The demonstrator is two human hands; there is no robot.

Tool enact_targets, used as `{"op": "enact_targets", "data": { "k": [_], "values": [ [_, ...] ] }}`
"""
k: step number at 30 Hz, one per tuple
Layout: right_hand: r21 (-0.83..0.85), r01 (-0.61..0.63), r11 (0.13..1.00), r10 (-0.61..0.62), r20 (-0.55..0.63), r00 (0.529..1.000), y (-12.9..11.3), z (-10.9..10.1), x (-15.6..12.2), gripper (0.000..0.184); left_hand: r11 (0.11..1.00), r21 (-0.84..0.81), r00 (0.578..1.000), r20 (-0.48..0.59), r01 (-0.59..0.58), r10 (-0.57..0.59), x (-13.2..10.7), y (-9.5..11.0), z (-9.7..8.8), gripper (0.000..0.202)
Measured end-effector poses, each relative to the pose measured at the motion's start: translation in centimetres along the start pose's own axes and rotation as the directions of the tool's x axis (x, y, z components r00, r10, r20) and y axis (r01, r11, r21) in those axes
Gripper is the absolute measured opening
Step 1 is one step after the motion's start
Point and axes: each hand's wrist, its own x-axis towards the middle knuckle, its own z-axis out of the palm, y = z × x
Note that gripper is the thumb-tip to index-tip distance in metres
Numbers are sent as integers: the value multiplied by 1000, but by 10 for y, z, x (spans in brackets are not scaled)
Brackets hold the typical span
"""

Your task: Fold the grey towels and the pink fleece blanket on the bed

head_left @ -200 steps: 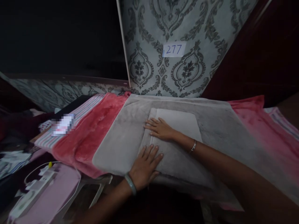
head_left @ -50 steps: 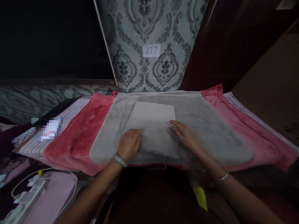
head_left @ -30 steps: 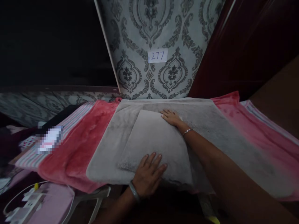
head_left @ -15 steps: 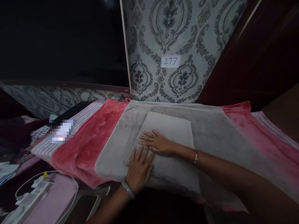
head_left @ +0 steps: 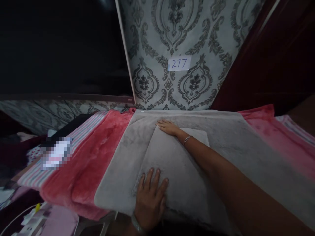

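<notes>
A small folded grey cloth (head_left: 172,164) lies on a larger grey plush mat (head_left: 241,147). My left hand (head_left: 150,196) lies flat with fingers spread on the folded cloth's near left corner. My right hand (head_left: 168,127) reaches across, fingers stretched flat on the cloth's far left corner. Neither hand grips anything. A bracelet sits on each wrist.
The grey mat rests on a red-pink fleece blanket (head_left: 95,154) over a striped sheet (head_left: 81,131). A patterned wall panel carries a paper label "277" (head_left: 179,63). A white power strip with cable (head_left: 31,219) lies at lower left.
My right hand has slid from the cloth's middle left to its far left corner. My left hand has drawn back toward the near corner.
</notes>
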Motion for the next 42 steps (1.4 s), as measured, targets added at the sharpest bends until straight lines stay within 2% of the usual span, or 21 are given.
{"op": "enact_targets", "data": {
  "k": [3, 7, 9, 12, 15, 17, 19, 20, 22, 25, 29, 32, 34, 38, 42],
  "values": [
    [1, -23, 1000, 23, -53, 998, -8, -5, -5, 53, 1000, 2, 1000, -1, -5, 5, 0, -2, 2, 52],
    [20, -119, 993, 121, -151, 981, -29, -19, -25, 57, 1000, 6, 1000, -5, -29, 29, 3, -6, 2, 51],
    [49, -121, 991, 128, -184, 975, -40, -24, -48, 58, 999, 17, 999, 12, -45, 44, 5, -9, -1, 51],
    [70, 17, 997, -5, -163, 987, -51, -20, -107, 57, 998, 21, 998, 4, -59, 59, 12, -4, -9, 48],
    [73, 170, 983, -163, -94, 982, -51, -6, -182, 56, 992, -58, 993, -2, -116, 116, 27, 20, -16, 45],
    [81, 196, 977, -191, -69, 979, -44, 3, -225, 55, 956, -168, 967, 43, -242, 253, 39, 45, -15, 43],
    [74, 192, 979, -188, -59, 980, -33, 10, -251, 54, 906, -245, 918, 109, -346, 380, 49, 70, -9, 43],
    [61, 192, 980, -188, -59, 980, -26, 13, -258, 54, 896, -252, 901, 142, -367, 409, 52, 80, -5, 45],
    [20, 191, 981, -189, -75, 979, -9, 15, -258, 54, 908, -213, 894, 197, -361, 402, 55, 93, 5, 51],
    [-32, 147, 989, -150, -123, 981, 23, 14, -236, 56, 921, -158, 901, 205, -355, 383, 51, 97, 16, 52],
    [5, 23, 1000, -22, -156, 987, 69, 6, -196, 57, 918, -131, 908, 150, -374, 391, 47, 94, 20, 48],
    [63, -95, 993, 103, -141, 985, 93, 0, -174, 58, 916, -124, 914, 96, -382, 394, 48, 94, 21, 45],
    [84, -152, 985, 163, -141, 977, 102, -1, -166, 58, 917, -119, 916, 85, -382, 393, 48, 94, 22, 44],
    [80, -184, 980, 196, -184, 963, 103, 5, -164, 58, 915, -101, 913, 79, -391, 399, 46, 95, 24, 45],
    [64, -228, 972, 236, -190, 953, 101, 2, -168, 58, 912, -115, 900, 154, -394, 408, 44, 97, 22, 53]
  ]
}}
